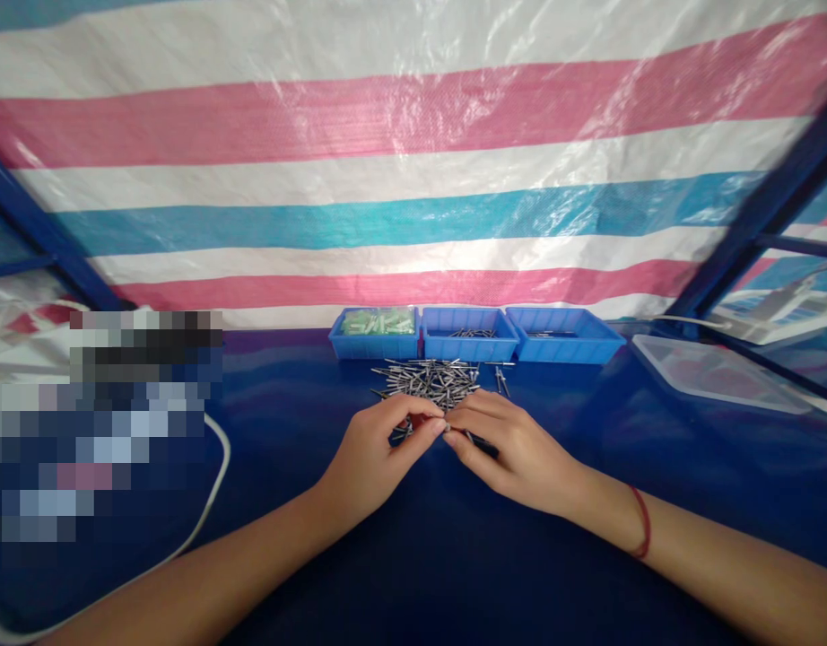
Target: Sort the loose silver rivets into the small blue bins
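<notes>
My left hand [379, 446] is closed in a pinch, its thumb and index fingertips meeting close to my right fingertips. A tiny greyish piece [447, 426] shows between the two hands, too small to name. My right hand [511, 446] is also closed, fingers bent and thumb tucked in toward that same spot; what lies inside its grip is hidden. Just beyond the fingers spreads a loose pile of silvery blind rivets [433, 379], partly covered by both hands. A few separate rivets [500, 380] lie at the pile's right side.
Behind the pile stand three blue bins: the left bin [375, 350] holds pale green pieces, the middle bin [471, 348] and right bin [567, 351] hold some dark thin pieces. A translucent lid [716, 372] lies right. A white cable [218, 467] curves at left.
</notes>
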The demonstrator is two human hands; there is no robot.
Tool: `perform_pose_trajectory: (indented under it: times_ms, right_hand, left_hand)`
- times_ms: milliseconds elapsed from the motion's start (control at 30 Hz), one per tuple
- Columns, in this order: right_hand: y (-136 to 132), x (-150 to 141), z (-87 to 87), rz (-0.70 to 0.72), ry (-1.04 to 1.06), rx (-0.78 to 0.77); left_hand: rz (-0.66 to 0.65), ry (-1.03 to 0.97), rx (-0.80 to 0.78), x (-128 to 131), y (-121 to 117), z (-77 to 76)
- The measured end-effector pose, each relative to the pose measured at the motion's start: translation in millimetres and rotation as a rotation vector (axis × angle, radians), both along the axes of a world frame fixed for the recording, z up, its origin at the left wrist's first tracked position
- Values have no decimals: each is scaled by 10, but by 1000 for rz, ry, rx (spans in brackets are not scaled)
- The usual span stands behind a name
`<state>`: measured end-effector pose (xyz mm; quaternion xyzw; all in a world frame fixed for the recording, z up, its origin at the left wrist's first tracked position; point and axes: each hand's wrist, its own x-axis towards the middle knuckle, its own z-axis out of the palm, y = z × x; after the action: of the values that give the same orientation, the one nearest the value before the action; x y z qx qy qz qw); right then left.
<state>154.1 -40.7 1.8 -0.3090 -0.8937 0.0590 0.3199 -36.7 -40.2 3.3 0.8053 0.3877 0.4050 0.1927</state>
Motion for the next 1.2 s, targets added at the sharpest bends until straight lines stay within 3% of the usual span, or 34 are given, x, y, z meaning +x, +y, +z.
perform_pose_trajectory:
  times_ms: [600,867,967,1067,1200]
  right_hand:
    - [4,15,28,-81,272,110]
    - [-38,10,49,-57,228,164]
    - [9,60,95,-69,201,197]
    - [153,244,187,-211,209,258]
    - [457,697,273,-616,215,369]
  left_hand:
    - [52,-20,47,-17,27,-10]
    - [-38,25,42,-29,41,-32]
    - [-10,70,79,-25,44,-43]
    - [47,128,83,-33,53,-49]
    - [28,249,106,-51,69,-58]
